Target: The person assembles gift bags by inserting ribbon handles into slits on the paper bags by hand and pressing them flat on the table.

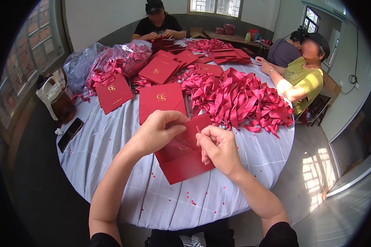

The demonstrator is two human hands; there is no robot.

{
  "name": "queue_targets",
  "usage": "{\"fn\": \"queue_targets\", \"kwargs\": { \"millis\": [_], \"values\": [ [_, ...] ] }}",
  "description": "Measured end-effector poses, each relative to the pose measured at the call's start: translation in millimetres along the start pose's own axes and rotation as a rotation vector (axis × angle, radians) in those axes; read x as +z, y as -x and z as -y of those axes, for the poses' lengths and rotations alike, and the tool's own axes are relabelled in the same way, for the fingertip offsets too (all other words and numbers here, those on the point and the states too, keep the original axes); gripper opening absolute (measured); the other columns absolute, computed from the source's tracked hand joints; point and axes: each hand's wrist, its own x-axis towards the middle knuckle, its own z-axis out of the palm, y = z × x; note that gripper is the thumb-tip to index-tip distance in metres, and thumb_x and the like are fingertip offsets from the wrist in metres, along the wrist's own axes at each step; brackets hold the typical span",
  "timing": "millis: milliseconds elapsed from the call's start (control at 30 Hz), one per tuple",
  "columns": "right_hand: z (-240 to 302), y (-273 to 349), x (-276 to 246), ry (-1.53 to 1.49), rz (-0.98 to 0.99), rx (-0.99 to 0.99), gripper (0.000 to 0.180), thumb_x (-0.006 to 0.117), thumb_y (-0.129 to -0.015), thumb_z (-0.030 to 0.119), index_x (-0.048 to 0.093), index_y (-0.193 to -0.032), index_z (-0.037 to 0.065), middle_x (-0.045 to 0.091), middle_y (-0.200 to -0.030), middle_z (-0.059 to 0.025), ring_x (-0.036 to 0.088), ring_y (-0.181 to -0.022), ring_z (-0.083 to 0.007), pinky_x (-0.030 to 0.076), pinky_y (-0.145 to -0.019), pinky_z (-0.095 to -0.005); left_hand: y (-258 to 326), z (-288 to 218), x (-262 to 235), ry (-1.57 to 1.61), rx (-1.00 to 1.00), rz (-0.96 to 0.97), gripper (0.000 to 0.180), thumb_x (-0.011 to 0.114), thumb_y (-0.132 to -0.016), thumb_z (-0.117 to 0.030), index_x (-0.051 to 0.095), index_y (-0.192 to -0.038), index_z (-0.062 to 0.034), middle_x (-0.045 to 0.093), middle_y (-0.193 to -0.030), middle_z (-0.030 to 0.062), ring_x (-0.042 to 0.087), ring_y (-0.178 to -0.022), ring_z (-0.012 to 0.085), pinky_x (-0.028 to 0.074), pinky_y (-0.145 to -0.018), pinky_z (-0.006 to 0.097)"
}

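A flat red paper gift bag (179, 165) lies tilted on the table in front of me, its gold emblem upside down. My left hand (154, 132) is closed on its far edge, thumb and fingers pinching the paper. At the bag's right side my right hand (221, 149) is closed, thumb pressed to the forefinger; a thin pinkish tip shows by the fingers, too small to name. Just beyond lies another red bag (160, 108) with a gold emblem. A further red bag (113, 98) rests to its left. Beyond my right hand is a heap of red satin ribbons (241, 99).
A pale cloth covers the round table (111, 164), dotted with small red paper discs (192, 201). A phone (70, 134) and a jug of dark liquid (61, 103) are at the left edge, near a clear plastic sack (119, 61) of ribbons. Several people sit around the far side.
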Motion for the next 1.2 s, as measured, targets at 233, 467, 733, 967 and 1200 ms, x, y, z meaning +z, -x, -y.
{"fn": "queue_targets", "kwargs": {
  "millis": [233,467,733,967,1200],
  "values": [
    [5,1,-1,0.058,0.000,0.072,0.022,0.056,-0.090,0.010,0.055,-0.071,0.001,0.053,-0.055,0.0018,0.050,-0.042,-0.0031,0.039,-0.037,-0.0194,5,-1,6,-0.036,0.097,-0.043,0.022,0.059,-0.083,-0.003,0.063,-0.102,0.0064,0.068,-0.091,0.0160,0.066,-0.086,0.0177,0.050,-0.077,0.030],
    [4,0,-8,-0.057,0.048,0.131,0.025,0.054,-0.091,0.013,0.055,-0.069,0.003,0.051,-0.051,0.0014,0.047,-0.039,-0.0034,0.036,-0.035,-0.0191,13,-13,17,-0.111,0.153,-0.127,0.023,0.062,-0.081,-0.004,0.063,-0.102,0.0053,0.069,-0.088,0.0173,0.069,-0.085,0.0225,0.052,-0.076,0.032],
    [14,0,-25,-0.209,0.169,0.238,0.025,0.054,-0.090,0.011,0.054,-0.066,0.001,0.046,-0.050,0.0005,0.042,-0.037,-0.0050,0.033,-0.036,-0.0210,17,-18,27,-0.270,0.327,-0.191,0.019,0.062,-0.075,-0.002,0.064,-0.094,-0.0003,0.067,-0.079,0.0145,0.066,-0.072,0.0286,0.049,-0.070,0.035],
    [17,2,-17,0.110,0.062,0.115,0.016,0.055,-0.085,0.008,0.057,-0.072,0.000,0.051,-0.053,0.0009,0.047,-0.043,-0.0045,0.035,-0.039,-0.0221,22,-19,34,-0.402,0.404,-0.211,0.023,0.061,-0.076,-0.004,0.064,-0.099,-0.0052,0.066,-0.079,0.0090,0.062,-0.077,0.0246,0.040,-0.073,0.035],
    [14,7,-11,0.192,-0.017,-0.070,0.011,0.062,-0.088,0.007,0.058,-0.083,-0.002,0.058,-0.063,-0.0030,0.052,-0.054,-0.0050,0.043,-0.048,-0.0232,26,-19,33,-0.511,0.465,-0.290,0.025,0.067,-0.075,-0.005,0.064,-0.099,-0.0070,0.067,-0.087,0.0087,0.063,-0.079,0.0238,0.039,-0.068,0.035]
  ]
}}
